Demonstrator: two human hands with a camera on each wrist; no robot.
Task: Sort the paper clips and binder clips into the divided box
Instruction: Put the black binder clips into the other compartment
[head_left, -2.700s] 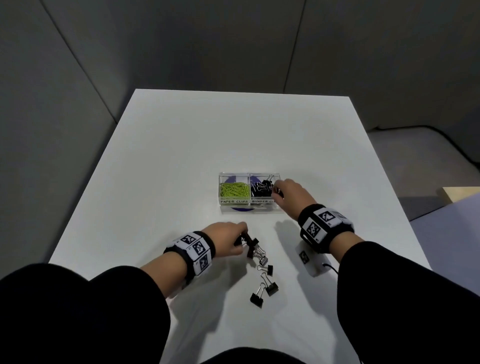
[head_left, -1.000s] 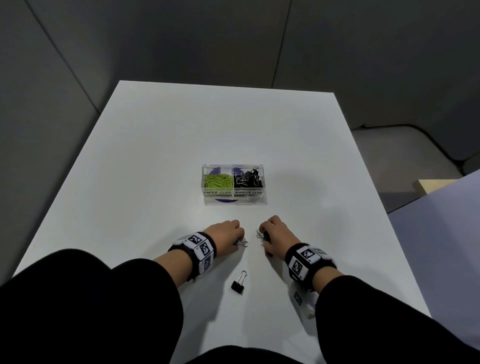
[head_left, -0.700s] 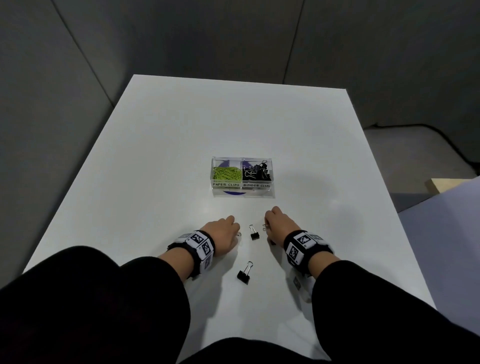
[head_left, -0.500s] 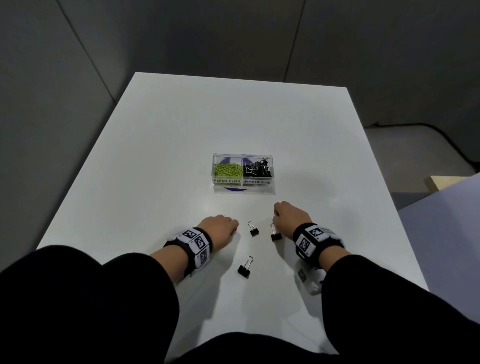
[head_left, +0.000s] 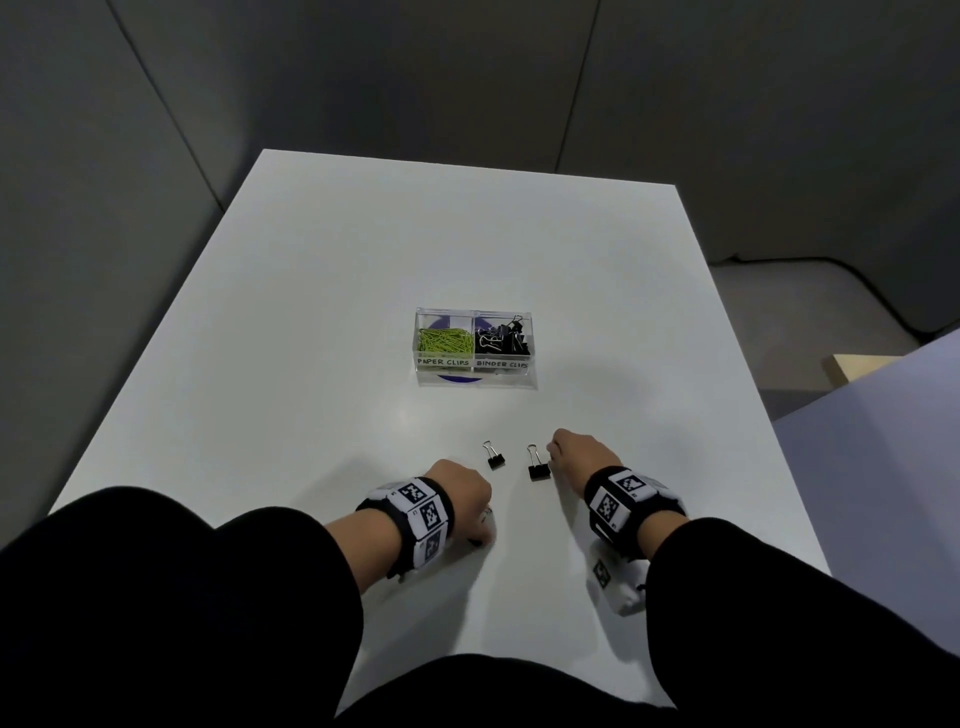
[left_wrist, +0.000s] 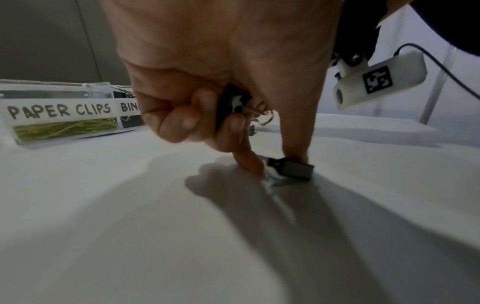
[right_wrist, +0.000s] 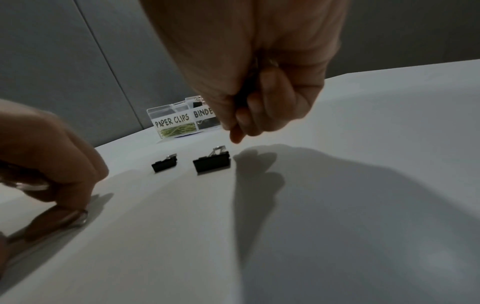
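Note:
The clear divided box (head_left: 475, 374) stands mid-table, with green paper clips (head_left: 445, 340) in its left cell and black binder clips (head_left: 506, 338) in its right. Two loose binder clips (head_left: 496, 460) (head_left: 538, 468) lie between my hands, and the right wrist view shows them too (right_wrist: 165, 163) (right_wrist: 211, 162). My left hand (head_left: 480, 530) keeps a binder clip (left_wrist: 231, 105) in its curled fingers while thumb and forefinger pinch another binder clip (left_wrist: 293, 169) on the table. My right hand (head_left: 558, 452) is a fist around binder clips (right_wrist: 246, 88), just right of the loose pair.
The white table (head_left: 363, 291) runs far beyond the box, bounded by grey walls. Its right edge drops to a grey floor with a cable (head_left: 852, 280). The right wrist's camera housing (left_wrist: 379, 80) hangs near my left hand.
My hands have drawn apart, uncovering two binder clips on the table. The left hand has pulled back toward me onto the nearest clip, and the right hand has shifted slightly right.

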